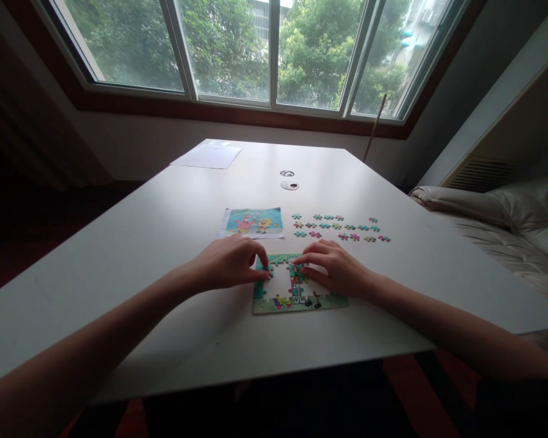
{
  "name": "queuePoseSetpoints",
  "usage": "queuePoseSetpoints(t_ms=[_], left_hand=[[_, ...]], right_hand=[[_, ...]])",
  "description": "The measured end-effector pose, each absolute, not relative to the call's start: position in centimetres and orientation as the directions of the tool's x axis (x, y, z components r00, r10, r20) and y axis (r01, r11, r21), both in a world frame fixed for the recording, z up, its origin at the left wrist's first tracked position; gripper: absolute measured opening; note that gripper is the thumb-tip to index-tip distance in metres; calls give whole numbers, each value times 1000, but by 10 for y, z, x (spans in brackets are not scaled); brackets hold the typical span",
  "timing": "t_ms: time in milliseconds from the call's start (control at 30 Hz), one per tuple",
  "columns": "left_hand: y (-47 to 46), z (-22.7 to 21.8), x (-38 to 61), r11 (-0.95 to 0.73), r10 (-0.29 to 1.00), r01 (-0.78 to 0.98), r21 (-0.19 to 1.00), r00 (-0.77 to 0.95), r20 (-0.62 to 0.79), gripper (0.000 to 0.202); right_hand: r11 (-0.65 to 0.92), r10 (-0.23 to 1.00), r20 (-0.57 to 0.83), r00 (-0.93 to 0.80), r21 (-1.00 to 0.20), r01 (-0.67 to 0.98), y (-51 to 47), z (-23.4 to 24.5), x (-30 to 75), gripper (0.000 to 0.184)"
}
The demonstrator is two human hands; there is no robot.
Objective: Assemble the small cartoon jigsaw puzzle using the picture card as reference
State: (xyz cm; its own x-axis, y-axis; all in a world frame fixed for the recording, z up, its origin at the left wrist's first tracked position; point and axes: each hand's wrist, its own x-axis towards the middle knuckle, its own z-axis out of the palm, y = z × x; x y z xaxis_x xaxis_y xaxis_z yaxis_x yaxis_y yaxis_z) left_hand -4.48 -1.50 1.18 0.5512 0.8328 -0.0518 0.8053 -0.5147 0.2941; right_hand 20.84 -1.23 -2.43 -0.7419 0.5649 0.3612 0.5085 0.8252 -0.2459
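Observation:
A partly filled jigsaw puzzle lies flat near the front of the white table, with gaps on both sides of a standing figure in its middle. My left hand is at the puzzle's left side, thumb and forefinger pinched on a small puzzle piece by the border. Over the upper right part rests my right hand, its fingers apart and their tips at the assembled pieces around the figure's head. Part of the right side is hidden under this hand. Just behind the puzzle is a reference picture of cartoon figures.
Several loose puzzle pieces lie in rough rows behind my right hand. Two small round items are farther back on the table. White paper lies at the far left corner. A padded seat stands to the right.

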Motion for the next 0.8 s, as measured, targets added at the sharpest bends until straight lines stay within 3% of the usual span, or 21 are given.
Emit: queuePoseSetpoints(t_ms=[267,467,633,800], left_hand=[[-16,10,-40,-584,802,758,291,594,63,20],[-21,5,-28,-661,750,681,315,616,240,17],[-24,1,-23,-720,694,612,328,627,354,15],[-26,1,-22,-773,634,535,342,678,373,16]], right_hand=[[825,566,359,-742,-252,506,-12,-26,208,21],[826,563,395,-726,-287,484,-14,-25,203,20],[770,628,422,-654,-463,440,-16,-22,196,16],[613,756,323,-569,-656,441,-18,-17,192,17]])
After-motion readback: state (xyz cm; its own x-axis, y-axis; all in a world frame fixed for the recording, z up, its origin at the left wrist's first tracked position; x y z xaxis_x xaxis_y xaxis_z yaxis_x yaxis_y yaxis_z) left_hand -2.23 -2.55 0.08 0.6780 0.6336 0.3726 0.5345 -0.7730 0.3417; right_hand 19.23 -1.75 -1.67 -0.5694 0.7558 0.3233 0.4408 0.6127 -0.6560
